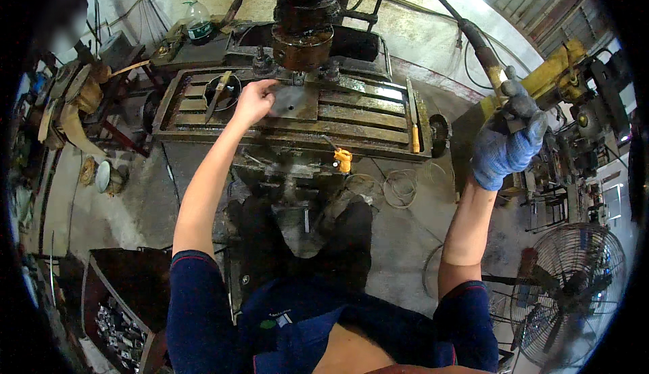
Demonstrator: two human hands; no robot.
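My bare left hand (255, 102) is over the slotted machine table (368, 118), its fingers curled together at the left edge of a flat grey metal plate (304, 103). Whatever those fingers may hold is too small to make out. A dark hole shows in the plate, which lies beneath the spindle (303, 46) of a drilling or milling machine. On the right, my right hand (508, 141) wears a blue glove with dark grey fingertips. It is raised and closed around the lower end of a long machine lever (483, 53).
Left on the table sits a round pan (233, 95) with a brush across it. A yellow-handled file (414, 134) lies at the right end. A yellow fitting (342, 160) hangs at the front edge. A fan (568, 293) stands lower right; a bin of metal parts (122, 330) lower left.
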